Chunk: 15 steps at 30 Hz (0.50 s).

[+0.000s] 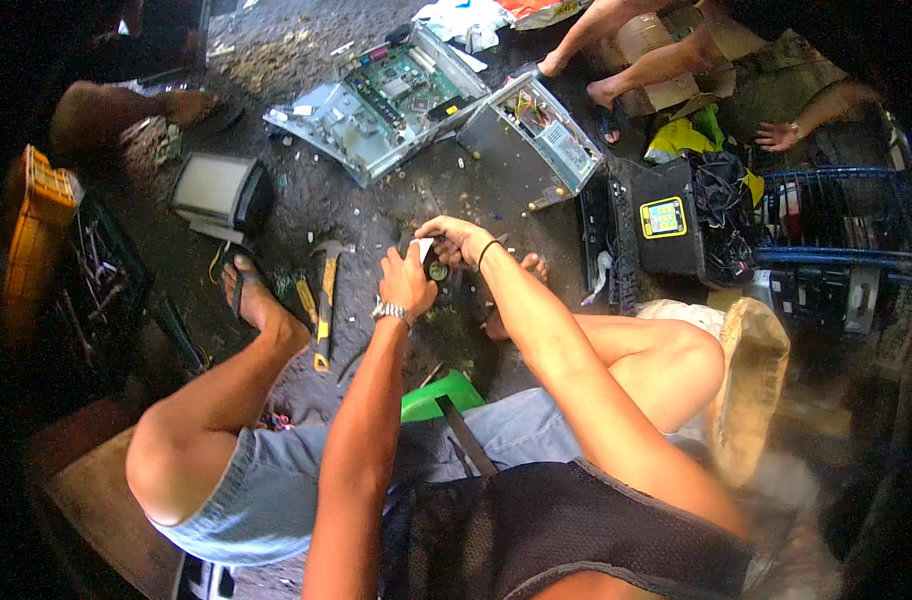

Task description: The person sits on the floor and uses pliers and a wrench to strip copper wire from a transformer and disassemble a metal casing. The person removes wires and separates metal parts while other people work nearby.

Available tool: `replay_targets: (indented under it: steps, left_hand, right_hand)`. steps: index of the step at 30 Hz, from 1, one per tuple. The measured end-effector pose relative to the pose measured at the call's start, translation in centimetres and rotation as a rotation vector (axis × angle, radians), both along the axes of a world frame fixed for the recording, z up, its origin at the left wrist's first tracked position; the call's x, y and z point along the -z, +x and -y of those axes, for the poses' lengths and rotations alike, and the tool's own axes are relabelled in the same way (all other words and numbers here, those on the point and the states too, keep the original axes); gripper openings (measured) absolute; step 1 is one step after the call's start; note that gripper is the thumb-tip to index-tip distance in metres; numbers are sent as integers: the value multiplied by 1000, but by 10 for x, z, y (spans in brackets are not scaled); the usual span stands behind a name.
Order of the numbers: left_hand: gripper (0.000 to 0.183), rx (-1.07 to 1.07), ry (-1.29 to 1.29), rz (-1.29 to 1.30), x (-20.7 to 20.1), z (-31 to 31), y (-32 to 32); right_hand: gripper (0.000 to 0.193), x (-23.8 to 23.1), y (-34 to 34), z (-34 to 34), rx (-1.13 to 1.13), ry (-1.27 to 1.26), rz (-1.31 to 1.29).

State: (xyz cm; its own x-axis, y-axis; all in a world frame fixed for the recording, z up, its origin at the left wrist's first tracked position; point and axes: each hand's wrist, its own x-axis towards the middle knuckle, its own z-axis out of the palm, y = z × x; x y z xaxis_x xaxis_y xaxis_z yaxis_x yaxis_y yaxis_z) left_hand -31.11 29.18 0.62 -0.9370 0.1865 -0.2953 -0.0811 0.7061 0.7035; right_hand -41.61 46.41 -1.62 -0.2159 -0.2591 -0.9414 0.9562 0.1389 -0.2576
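Above the dark ground between my legs, my two hands meet around a small dark piece with a white face (426, 246) and a round metallic bit; its kind is too small to tell. My left hand (408, 280), with a metal watch at the wrist, is closed on its near side. Fingers of my right hand (456, 240), which has a dark band at the wrist, pinch its upper edge. Left of them lies a hammer (325, 305) with a yellow and black handle. Farther off rests an opened computer case (321, 108) with a green circuit board (406, 82) exposed.
Beside that case stands another metal casing with wires (546, 130). A small boxy monitor (214, 192) sits left. Right are dark keyboards (621, 245), a black bin of cables (666, 240) and a blue rack (826, 250). Another person's legs (656, 75) and hand (779, 136) appear upper right.
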Motion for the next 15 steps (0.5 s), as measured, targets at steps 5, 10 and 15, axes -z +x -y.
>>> replay_targets:
  steps: [5,10,15]
  left_hand:
    - [68,-43,-71,-24,-10,-1,5]
    - [69,-61,-29,29,-16,4,5]
    - [86,-38,-81,49,-22,-4,6]
  right_hand:
    - [27,3,7,39,521,495,-552]
    - [28,-2,-1,54,974,-81,-648]
    - [31,-5,-6,53,778,-135,-765]
